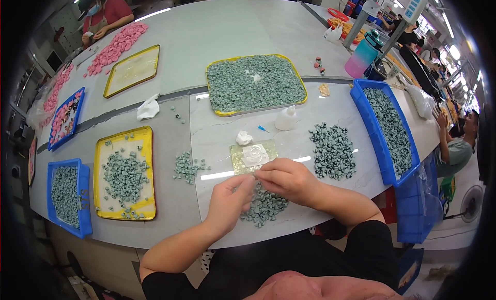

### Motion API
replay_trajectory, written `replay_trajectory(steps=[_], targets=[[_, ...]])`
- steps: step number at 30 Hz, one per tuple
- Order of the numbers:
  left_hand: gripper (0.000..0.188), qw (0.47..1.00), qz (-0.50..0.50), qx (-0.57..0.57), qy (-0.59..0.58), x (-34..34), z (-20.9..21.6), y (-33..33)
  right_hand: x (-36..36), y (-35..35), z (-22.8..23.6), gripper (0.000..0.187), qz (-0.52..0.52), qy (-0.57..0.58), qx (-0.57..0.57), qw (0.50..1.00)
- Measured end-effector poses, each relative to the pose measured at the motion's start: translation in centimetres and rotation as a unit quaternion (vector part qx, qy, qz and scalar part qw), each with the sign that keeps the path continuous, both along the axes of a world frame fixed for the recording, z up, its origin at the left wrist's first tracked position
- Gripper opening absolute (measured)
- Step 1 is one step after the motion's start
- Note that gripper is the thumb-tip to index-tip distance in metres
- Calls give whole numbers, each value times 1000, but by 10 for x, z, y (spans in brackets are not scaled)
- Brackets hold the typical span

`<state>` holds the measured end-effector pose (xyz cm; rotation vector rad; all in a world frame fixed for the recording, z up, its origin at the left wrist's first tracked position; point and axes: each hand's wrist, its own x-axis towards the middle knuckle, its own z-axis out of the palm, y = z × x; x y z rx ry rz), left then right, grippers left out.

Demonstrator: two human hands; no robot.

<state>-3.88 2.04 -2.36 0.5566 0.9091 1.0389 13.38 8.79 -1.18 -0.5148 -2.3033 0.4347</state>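
Note:
My left hand (231, 203) and my right hand (290, 181) meet at the table's near side, fingertips pinched together. Whatever sits between them is too small and covered to make out. Just under them lies a pile of small grey-green pieces (264, 209), partly hidden by my hands. Beyond my fingertips is a greenish mat (238, 160) bearing a white round dish-like thing (255, 154). A crumpled white tissue (244, 138), a blue-tipped needle nozzle (263, 128) and a white squeeze bottle (285, 118) stand or lie past the mat.
More green pieces fill a yellow-rimmed tray (217, 113), a blue bin (356, 93) at right and another blue bin (85, 196) at left. A yellow tray (150, 171) holds loose pieces. A loose pile (333, 151) lies right. Pink pieces (116, 48) and a co-worker (106, 16) are far left.

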Motion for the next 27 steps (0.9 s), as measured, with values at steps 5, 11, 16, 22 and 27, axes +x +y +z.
replay_trajectory(steps=[5, 11, 16, 22, 27], targets=[[28, 998, 33, -32, -54, -4, 11, 3, 16, 8, 11, 22, -52, -63, -12, 997], [27, 995, 72, -47, -59, 0, 19, 6, 35, 16, 6, 11, -125, -251, -47, 959], [20, 992, 103, -42, -64, 1, 17, 4, 31, 12, 10, 7, -147, -288, -60, 944], [17, 994, 85, -43, -54, -2, 11, 2, 33, 13, -3, 7, -145, -283, -78, 945], [23, 995, 61, -42, -74, 2, 1, 10, 37, 18, -8, 7, -151, -277, -78, 946]])
